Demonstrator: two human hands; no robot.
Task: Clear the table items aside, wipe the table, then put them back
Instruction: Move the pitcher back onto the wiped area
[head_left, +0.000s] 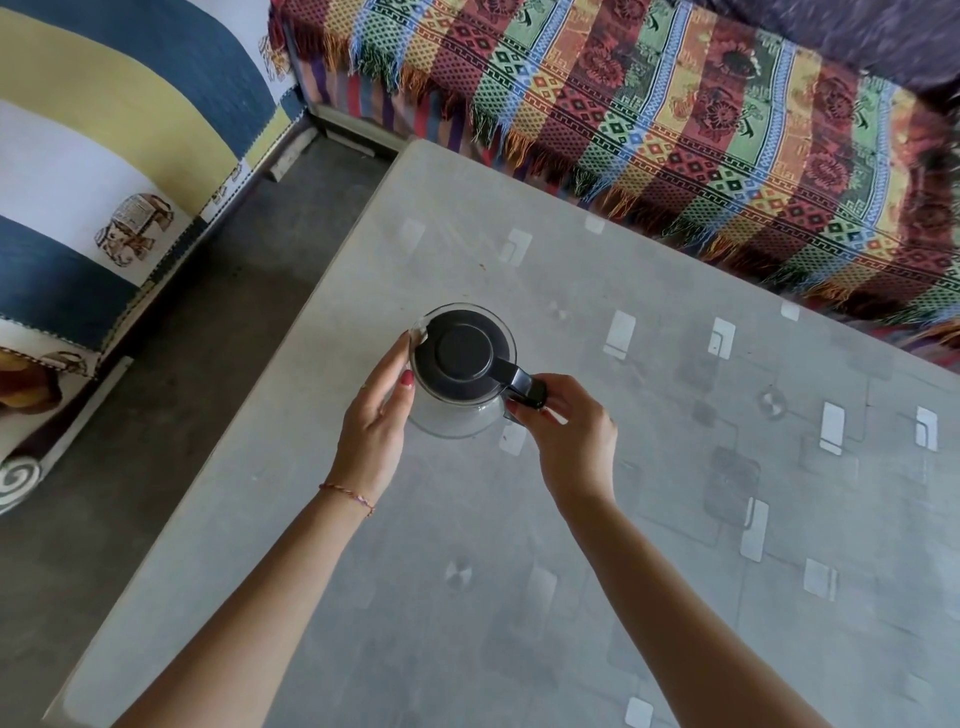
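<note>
While the glass jug (457, 410) stands upright on the grey table (571, 571), toward its left edge, both hands meet it. The jug is clear-walled with a black lid (462, 356) closed on top and a black handle (527, 387) pointing right; through the glass no liquid can be made out, though the lid hides most of the inside. The right hand (569, 441) curls its fingers around the handle, gripping it. The left hand (376, 415) lies with straight, relaxed fingers flat against the jug's left wall, steadying it. A fringed, many-coloured woven throw (675, 130) drapes over the seat beyond the table, and a blue, yellow and white striped cushion (104, 130) lies at left.
</note>
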